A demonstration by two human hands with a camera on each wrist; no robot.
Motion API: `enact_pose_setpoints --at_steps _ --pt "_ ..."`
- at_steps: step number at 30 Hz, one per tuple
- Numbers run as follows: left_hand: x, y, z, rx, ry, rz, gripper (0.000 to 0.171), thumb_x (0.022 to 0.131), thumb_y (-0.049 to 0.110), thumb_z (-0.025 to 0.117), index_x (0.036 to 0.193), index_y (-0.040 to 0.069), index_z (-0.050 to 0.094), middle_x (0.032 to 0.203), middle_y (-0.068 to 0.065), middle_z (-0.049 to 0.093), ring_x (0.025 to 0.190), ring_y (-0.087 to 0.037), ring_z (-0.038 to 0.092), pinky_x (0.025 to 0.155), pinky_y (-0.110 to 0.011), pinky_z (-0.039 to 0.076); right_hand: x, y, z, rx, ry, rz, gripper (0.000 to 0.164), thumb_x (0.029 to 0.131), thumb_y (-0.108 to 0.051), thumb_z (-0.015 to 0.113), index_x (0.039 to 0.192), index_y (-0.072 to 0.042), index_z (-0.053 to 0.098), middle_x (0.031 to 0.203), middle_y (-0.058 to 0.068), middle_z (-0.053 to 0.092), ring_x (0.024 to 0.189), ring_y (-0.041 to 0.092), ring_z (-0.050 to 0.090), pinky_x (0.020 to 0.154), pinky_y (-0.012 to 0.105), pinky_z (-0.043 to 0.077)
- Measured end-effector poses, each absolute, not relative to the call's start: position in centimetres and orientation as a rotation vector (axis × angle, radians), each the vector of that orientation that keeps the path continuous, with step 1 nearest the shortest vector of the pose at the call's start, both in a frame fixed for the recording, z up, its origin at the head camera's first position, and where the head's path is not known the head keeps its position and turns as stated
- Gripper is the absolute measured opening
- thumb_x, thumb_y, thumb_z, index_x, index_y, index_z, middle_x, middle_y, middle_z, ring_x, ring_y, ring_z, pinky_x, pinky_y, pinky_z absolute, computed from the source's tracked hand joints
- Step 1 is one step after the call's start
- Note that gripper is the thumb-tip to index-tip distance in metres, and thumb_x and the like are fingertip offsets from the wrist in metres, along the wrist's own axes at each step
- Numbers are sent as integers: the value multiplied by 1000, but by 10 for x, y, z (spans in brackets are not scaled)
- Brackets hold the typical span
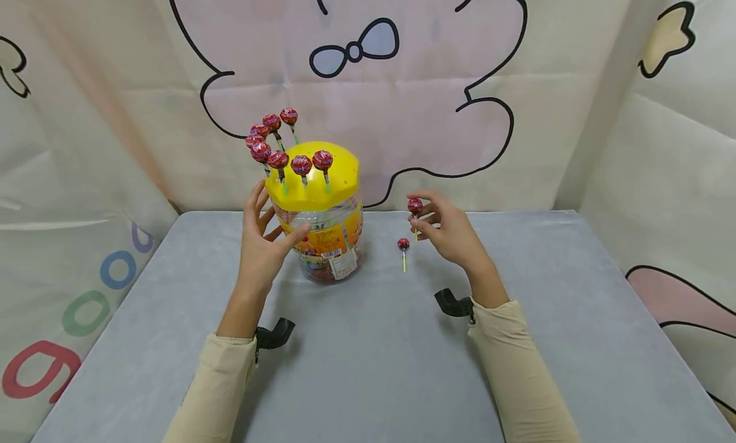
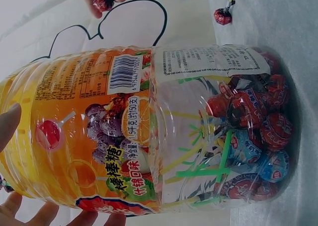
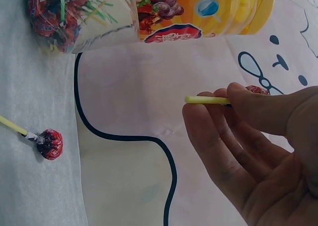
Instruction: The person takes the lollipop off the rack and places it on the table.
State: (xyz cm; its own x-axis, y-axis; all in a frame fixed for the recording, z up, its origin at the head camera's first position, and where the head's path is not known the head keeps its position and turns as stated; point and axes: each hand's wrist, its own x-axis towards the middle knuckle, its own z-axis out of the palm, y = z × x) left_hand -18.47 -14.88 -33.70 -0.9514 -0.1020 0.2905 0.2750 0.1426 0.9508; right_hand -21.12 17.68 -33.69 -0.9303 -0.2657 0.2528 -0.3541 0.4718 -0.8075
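Note:
A clear plastic candy jar (image 1: 329, 238) with an orange label and a yellow lid (image 1: 339, 165) stands on the table. Several red-wrapped lollipops (image 1: 261, 151) stick up out of the lid, mostly round its left and front edge. My left hand (image 1: 260, 251) holds the jar from the left, thumb across the front and fingers along the side. To the right of the jar, my right hand (image 1: 451, 232) pinches a lollipop (image 1: 415, 206) by its yellow stick (image 3: 203, 100), head up. Another lollipop (image 1: 404, 245) lies on the table just below that hand.
Through the jar's lower wall, more lollipops (image 2: 248, 112) in red and blue wrappers show, with green and yellow sticks. A grey cloth covers the table (image 1: 368, 366). Behind it hangs a pale backdrop (image 1: 425, 123) with cartoon outlines.

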Motion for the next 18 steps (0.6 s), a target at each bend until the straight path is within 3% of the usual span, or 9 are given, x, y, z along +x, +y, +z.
enact_pose_setpoints --at_steps 5,11,18 --pt "-177 -152 -338 -147 -2164 -1868 97 84 17 80 155 42 19 163 8 21 147 -28 30 115 -56 32 -207 171 -344 544 -2596 1473 48 94 -2 65 138 -15 52 109 21 70 86 28 72 72 37 62" --pt "-156 -169 -337 12 -2192 -1832 98 85 13 78 155 42 17 163 8 21 147 -30 29 115 -57 32 -206 148 -353 622 -2650 1521 47 95 -3 64 139 -15 52 113 15 69 91 26 71 74 29 61" --pt "-174 -146 -331 -103 -2187 -1872 97 86 17 79 155 44 17 163 8 21 147 -31 28 116 -58 31 -205 175 -343 471 -2659 1506 51 92 0 66 137 -19 53 111 14 69 92 27 72 74 34 62"
